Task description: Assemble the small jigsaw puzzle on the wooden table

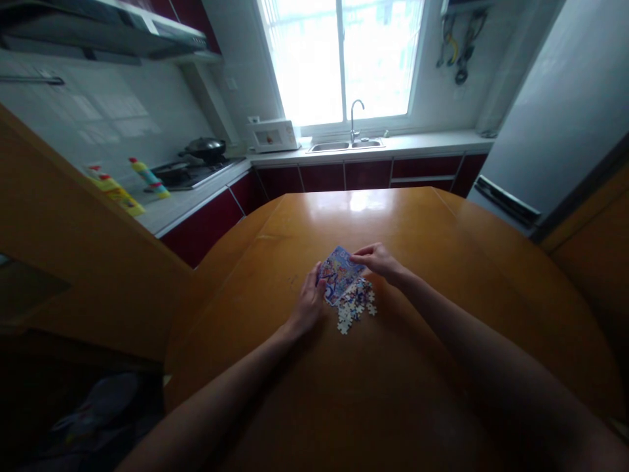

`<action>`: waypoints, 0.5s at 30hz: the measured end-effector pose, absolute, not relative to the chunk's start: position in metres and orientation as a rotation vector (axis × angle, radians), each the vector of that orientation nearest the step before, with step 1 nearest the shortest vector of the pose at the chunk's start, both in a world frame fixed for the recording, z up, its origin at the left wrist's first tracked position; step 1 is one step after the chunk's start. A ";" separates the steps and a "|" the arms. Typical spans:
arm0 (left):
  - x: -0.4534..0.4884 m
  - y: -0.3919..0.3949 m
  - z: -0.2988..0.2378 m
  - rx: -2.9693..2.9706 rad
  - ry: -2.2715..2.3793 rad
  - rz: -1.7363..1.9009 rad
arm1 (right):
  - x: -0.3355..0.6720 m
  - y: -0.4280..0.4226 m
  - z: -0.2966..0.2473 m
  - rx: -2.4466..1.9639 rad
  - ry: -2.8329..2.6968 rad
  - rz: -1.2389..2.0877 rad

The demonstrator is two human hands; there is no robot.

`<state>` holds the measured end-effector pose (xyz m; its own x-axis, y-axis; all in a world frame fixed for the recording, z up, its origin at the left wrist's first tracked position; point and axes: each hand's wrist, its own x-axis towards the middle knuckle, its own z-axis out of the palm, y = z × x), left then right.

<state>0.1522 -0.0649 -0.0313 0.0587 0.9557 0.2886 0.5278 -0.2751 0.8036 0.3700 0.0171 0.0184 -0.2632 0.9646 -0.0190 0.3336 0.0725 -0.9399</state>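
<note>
A small, colourful picture card (pixel 340 272), mostly blue and purple, is held between my two hands above the wooden table (pixel 275 262). My left hand (pixel 310 298) grips its left edge, thumb toward the front. At the upper right edge, my right hand (pixel 376 257) pinches the card between thumb and fingers. Just below the card lies a loose pile of jigsaw pieces (pixel 354 305), many pale side up and some showing blue. The card overlaps the far side of this pile and hides part of it.
Beyond the table runs a counter with a sink (pixel 329 147), a tap (pixel 352 121) and a white microwave (pixel 274 136). At left are a wok (pixel 206 149) on the stove and cleaning bottles (pixel 150 178). A fridge (pixel 555 105) stands at right.
</note>
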 end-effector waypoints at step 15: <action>0.170 -0.056 -0.021 2.210 1.399 0.688 | 0.439 0.030 0.002 -1.233 -1.067 0.737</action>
<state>0.1698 -0.0561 -0.0208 0.3669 0.9132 0.1774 0.6978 -0.3962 0.5967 0.4386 0.0304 0.0025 0.3605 0.9023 0.2365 0.0981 0.2155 -0.9716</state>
